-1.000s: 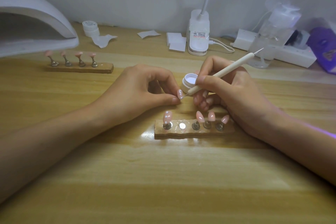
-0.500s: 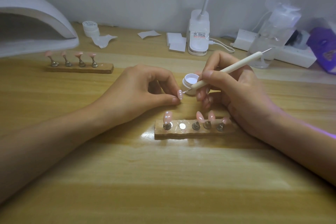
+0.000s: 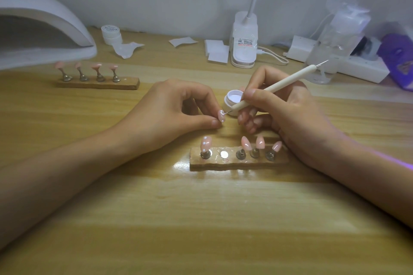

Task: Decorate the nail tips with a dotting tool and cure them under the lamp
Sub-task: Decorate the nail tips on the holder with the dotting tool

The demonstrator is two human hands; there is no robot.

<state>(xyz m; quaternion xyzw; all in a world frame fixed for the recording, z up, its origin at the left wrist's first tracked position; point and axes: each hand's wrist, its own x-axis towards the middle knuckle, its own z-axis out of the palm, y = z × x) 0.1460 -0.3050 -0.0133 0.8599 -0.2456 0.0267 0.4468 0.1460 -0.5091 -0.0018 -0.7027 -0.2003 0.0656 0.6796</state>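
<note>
Nail tip (image 3: 221,116), pinched in the left grip (image 3: 174,114), receives white dots from the dotting tool (image 3: 274,87) held pen-fashion in the right grip (image 3: 283,114). On the near holder (image 3: 237,161), one dotted tip (image 3: 205,143) stands beside three plain tips (image 3: 245,142); curing is judged still to come.

Wooden table (image 3: 156,219), near nail stand (image 3: 237,164), far nail stand (image 3: 98,85), open pot (image 3: 228,105), curing lamp (image 3: 44,20), power strip (image 3: 362,69)

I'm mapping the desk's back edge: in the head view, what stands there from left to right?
Curing lamp, lidded white jar, white pads, desk lamp base, clear pump bottle, purple object.
</note>
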